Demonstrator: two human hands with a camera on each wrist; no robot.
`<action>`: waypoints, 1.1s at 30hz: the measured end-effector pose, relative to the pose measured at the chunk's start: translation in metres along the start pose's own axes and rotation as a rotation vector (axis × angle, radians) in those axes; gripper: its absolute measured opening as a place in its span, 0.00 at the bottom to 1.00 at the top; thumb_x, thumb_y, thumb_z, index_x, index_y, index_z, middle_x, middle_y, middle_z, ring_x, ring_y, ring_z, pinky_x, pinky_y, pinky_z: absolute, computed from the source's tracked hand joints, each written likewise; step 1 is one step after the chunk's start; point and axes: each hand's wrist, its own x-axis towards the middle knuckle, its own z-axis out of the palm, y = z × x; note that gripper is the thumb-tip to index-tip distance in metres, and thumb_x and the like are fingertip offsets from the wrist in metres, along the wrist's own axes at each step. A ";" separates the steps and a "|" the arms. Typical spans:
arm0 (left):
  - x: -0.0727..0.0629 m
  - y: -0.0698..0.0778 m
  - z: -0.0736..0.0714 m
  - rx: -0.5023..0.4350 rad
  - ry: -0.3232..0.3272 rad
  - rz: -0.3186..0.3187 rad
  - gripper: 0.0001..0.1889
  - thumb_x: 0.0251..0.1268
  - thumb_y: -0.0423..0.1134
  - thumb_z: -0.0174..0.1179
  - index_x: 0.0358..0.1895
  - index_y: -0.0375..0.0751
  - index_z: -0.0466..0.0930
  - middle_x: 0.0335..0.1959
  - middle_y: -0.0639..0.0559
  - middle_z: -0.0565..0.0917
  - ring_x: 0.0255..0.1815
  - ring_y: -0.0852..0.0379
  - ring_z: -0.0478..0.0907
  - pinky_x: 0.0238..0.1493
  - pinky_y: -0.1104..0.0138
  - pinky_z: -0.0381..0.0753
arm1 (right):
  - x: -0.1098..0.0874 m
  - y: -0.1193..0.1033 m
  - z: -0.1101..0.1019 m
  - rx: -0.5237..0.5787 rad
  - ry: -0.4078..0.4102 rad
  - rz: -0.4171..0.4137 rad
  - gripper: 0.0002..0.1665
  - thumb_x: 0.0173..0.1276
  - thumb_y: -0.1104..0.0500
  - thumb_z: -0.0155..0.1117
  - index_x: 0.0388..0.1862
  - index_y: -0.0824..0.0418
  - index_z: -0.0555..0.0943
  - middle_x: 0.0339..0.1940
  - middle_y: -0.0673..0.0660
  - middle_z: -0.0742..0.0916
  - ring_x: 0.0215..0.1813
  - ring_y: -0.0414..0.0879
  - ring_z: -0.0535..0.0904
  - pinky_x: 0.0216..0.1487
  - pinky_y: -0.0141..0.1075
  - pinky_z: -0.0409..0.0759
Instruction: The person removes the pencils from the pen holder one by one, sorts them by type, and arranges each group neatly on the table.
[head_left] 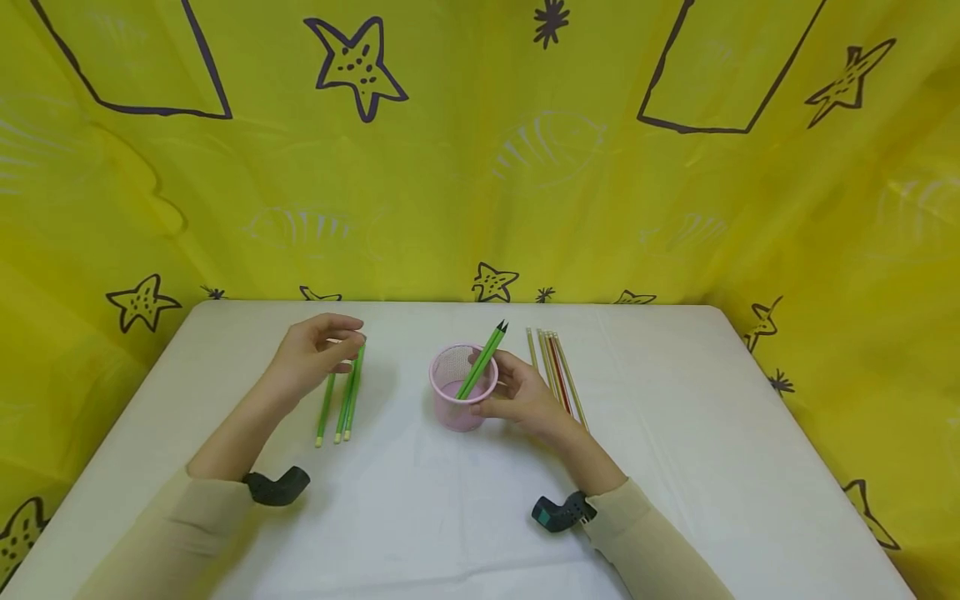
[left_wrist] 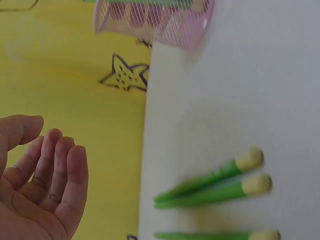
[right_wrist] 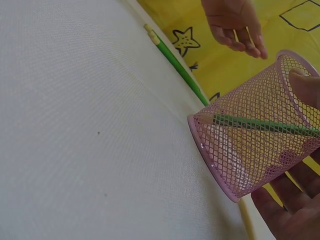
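My right hand (head_left: 528, 400) grips a pink mesh pencil cup (head_left: 456, 415) by its right side, thumb over the rim and fingers around the wall. Two green pencils (head_left: 483, 358) lean in the cup, dark tips up. In the right wrist view the mesh cup (right_wrist: 250, 145) shows a green pencil through its wall. Over the far ends of three green pencils (head_left: 347, 408) on the table hovers my left hand (head_left: 311, 354), fingers loosely bent. Its palm (left_wrist: 37, 210) holds nothing in the left wrist view. Those pencils have pale eraser ends (left_wrist: 257, 184) towards me.
Several gold pencils (head_left: 573, 379) and a red one (head_left: 558, 367) lie right of the cup, partly behind my right hand. A white cloth (head_left: 420, 517) covers the table. Yellow patterned curtains (head_left: 450, 167) stand behind and at both sides.
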 end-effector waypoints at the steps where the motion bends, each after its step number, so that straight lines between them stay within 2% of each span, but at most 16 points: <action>1: 0.000 0.004 0.003 0.000 -0.010 0.019 0.21 0.72 0.42 0.61 0.62 0.34 0.74 0.51 0.37 0.79 0.44 0.52 0.83 0.46 0.61 0.88 | 0.000 0.000 0.000 0.000 0.001 0.003 0.46 0.53 0.71 0.76 0.71 0.68 0.67 0.70 0.70 0.73 0.69 0.62 0.72 0.72 0.53 0.68; 10: -0.002 0.034 0.033 -0.005 -0.068 0.180 0.17 0.71 0.42 0.62 0.57 0.38 0.78 0.48 0.42 0.83 0.42 0.53 0.83 0.43 0.65 0.87 | 0.000 0.000 0.000 0.003 0.011 0.008 0.47 0.51 0.73 0.75 0.71 0.69 0.67 0.70 0.69 0.73 0.71 0.62 0.70 0.74 0.53 0.66; 19: 0.004 0.057 0.062 0.027 -0.111 0.274 0.14 0.67 0.39 0.65 0.54 0.44 0.82 0.48 0.49 0.86 0.44 0.53 0.84 0.44 0.61 0.85 | 0.001 0.002 0.000 -0.010 0.001 -0.023 0.46 0.54 0.70 0.76 0.71 0.68 0.66 0.69 0.69 0.75 0.69 0.58 0.72 0.72 0.48 0.70; 25: 0.013 0.065 0.081 0.022 -0.142 0.298 0.14 0.67 0.37 0.65 0.55 0.44 0.82 0.47 0.49 0.87 0.47 0.52 0.84 0.47 0.59 0.85 | 0.000 0.002 0.000 0.002 -0.001 -0.021 0.47 0.55 0.71 0.75 0.72 0.69 0.65 0.71 0.71 0.72 0.70 0.61 0.71 0.73 0.48 0.69; 28: 0.018 0.066 0.089 0.030 -0.148 0.308 0.15 0.67 0.37 0.65 0.55 0.43 0.82 0.47 0.49 0.87 0.47 0.52 0.84 0.47 0.59 0.85 | 0.000 0.002 0.000 0.005 0.001 -0.009 0.48 0.55 0.71 0.75 0.73 0.68 0.64 0.73 0.69 0.71 0.72 0.62 0.69 0.73 0.50 0.68; 33: 0.025 0.067 0.099 0.008 -0.149 0.328 0.15 0.66 0.34 0.65 0.55 0.39 0.81 0.48 0.45 0.86 0.50 0.52 0.84 0.52 0.59 0.85 | 0.000 0.002 -0.001 -0.011 0.009 0.007 0.48 0.55 0.71 0.75 0.73 0.64 0.65 0.72 0.67 0.73 0.72 0.61 0.70 0.73 0.51 0.68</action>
